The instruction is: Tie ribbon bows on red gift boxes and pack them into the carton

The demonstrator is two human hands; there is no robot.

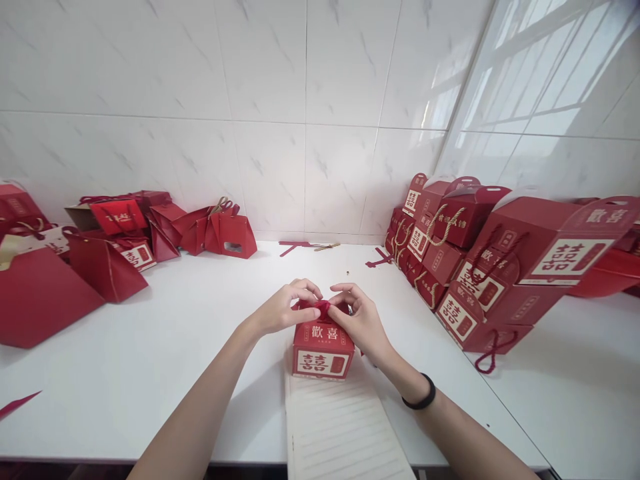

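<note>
A small red gift box (323, 350) with white lettering stands upright between my hands, on the far end of a cream lined board (345, 427). At its top is a dark red ribbon (324, 309), bunched up like a bow. My left hand (290, 308) pinches the ribbon from the left, thumb and fingers closed over it. From the right my right hand (357, 313) grips the same ribbon between thumb and fingers. Part of the box top is hidden behind the fingers.
Stacked red boxes (515, 267) with rope handles stand at the right. Red boxes and bags (120, 253) crowd the left. By the wall lie ribbon scraps (295, 245) and gold-handled scissors (326, 247). A red strip (19, 404) lies at the front left.
</note>
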